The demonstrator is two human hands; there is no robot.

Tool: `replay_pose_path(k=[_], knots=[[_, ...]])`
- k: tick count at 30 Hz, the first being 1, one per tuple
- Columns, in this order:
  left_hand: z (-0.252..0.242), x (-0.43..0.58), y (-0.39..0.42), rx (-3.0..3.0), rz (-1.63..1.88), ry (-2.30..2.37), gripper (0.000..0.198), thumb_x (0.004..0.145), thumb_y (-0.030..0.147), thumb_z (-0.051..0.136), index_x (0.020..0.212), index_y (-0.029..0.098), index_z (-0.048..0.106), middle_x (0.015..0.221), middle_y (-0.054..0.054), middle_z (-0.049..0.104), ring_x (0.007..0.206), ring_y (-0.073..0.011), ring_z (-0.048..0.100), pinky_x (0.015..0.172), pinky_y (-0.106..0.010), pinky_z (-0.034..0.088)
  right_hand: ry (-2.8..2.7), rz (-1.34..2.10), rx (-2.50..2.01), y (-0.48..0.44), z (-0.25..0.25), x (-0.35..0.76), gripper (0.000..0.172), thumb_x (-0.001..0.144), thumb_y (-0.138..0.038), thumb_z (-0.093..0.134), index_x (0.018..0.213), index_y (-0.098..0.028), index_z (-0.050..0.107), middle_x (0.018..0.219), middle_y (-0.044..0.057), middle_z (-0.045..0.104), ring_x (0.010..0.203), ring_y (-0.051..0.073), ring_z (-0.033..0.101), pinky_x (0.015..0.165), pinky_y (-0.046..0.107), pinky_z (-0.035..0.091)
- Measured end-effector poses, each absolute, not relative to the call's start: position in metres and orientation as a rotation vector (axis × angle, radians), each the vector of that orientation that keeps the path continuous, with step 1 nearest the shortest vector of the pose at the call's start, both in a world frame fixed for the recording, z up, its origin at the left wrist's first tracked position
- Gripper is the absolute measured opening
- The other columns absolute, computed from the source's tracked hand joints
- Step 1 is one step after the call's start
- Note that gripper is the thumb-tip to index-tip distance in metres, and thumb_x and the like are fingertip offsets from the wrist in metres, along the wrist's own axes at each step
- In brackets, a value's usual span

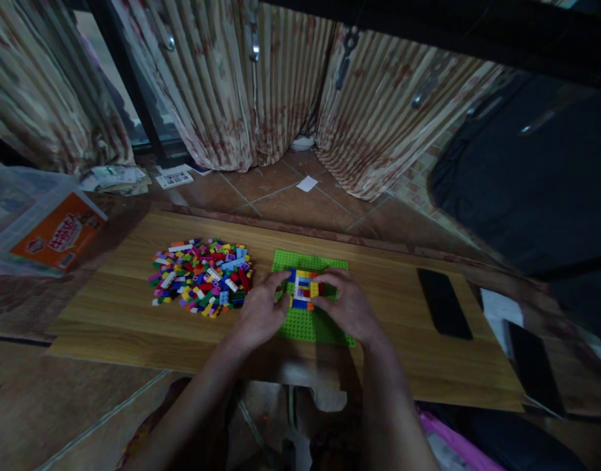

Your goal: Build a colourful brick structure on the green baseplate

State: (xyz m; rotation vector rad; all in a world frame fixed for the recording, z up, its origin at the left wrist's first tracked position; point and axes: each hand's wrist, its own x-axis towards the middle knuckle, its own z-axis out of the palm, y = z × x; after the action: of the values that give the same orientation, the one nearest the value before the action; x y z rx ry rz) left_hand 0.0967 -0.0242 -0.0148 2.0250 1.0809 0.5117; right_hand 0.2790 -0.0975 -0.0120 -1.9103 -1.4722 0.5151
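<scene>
A green studded baseplate [313,327] lies on the wooden table, with a small multicoloured brick build [303,289] of blue, white, yellow, red and orange pieces on it. My left hand [265,307] is at the build's left side, thumb and fingers curved in a grip around its blue and green edge. On the opposite side, my right hand [347,304] has its fingertips pressed to the build's red and yellow right edge. To the left of my left hand spreads a pile of loose bricks [202,275] in many colours.
The wooden table [389,353] bears a black phone-like slab [444,303] at the right. A clear plastic box [40,222] with an orange label stands at the far left. Beyond the right table edge lie another dark slab [533,366] and white paper [499,314]. Striped curtains [281,85] hang behind.
</scene>
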Motion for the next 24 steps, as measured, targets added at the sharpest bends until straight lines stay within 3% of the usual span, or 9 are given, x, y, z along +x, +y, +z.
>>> replay_pose_path(k=[5, 13, 16, 19, 24], knots=[[-0.023, 0.100, -0.031, 2.328, 0.547, 0.974, 0.036, 0.083, 0.022, 0.058, 0.118, 0.025, 0.066, 0.141, -0.009, 0.045, 0.130, -0.0290, 0.043, 0.107, -0.046, 0.038, -1.491, 0.445, -1.984, -0.095, -0.020, 0.277, 0.030, 0.068, -0.020, 0.075, 0.098, -0.026, 0.072, 0.122, 0.008, 0.056, 0.118, 0.026, 0.051, 0.102, 0.047, 0.039], [-0.028, 0.111, -0.044, 2.453, 0.461, 0.961, 0.036, 0.085, 0.024, 0.055, 0.119, 0.024, 0.065, 0.148, -0.012, 0.035, 0.130, -0.0330, 0.038, 0.104, -0.049, 0.036, -1.464, 0.435, -2.036, -0.097, -0.019, 0.281, 0.042, 0.066, -0.017, 0.074, 0.106, -0.022, 0.068, 0.125, 0.010, 0.057, 0.118, 0.026, 0.053, 0.103, 0.045, 0.040], [-0.029, 0.113, -0.046, 2.454, 0.465, 0.980, 0.036, 0.084, 0.023, 0.056, 0.120, 0.024, 0.064, 0.147, -0.012, 0.035, 0.128, -0.0325, 0.039, 0.103, -0.048, 0.036, -1.348, 0.435, -2.062, -0.097, -0.018, 0.285, 0.036, 0.071, -0.018, 0.067, 0.106, -0.021, 0.067, 0.117, 0.009, 0.063, 0.109, 0.024, 0.059, 0.098, 0.042, 0.044], [-0.031, 0.114, -0.047, 2.458, 0.460, 0.996, 0.037, 0.083, 0.024, 0.058, 0.120, 0.026, 0.064, 0.147, -0.011, 0.035, 0.127, -0.0322, 0.039, 0.103, -0.049, 0.035, -1.178, 0.475, -2.165, -0.094, -0.019, 0.289, 0.026, 0.080, -0.028, 0.059, 0.101, -0.018, 0.067, 0.100, 0.009, 0.070, 0.090, 0.022, 0.065, 0.084, 0.038, 0.049], [-0.032, 0.115, -0.047, 2.458, 0.472, 1.000, 0.036, 0.083, 0.023, 0.058, 0.119, 0.026, 0.064, 0.145, -0.011, 0.037, 0.127, -0.0321, 0.038, 0.103, -0.049, 0.035, -1.141, 0.569, -2.256, -0.089, -0.024, 0.287, 0.033, 0.084, -0.044, 0.056, 0.087, -0.014, 0.068, 0.083, 0.010, 0.072, 0.076, 0.021, 0.066, 0.070, 0.033, 0.047]])
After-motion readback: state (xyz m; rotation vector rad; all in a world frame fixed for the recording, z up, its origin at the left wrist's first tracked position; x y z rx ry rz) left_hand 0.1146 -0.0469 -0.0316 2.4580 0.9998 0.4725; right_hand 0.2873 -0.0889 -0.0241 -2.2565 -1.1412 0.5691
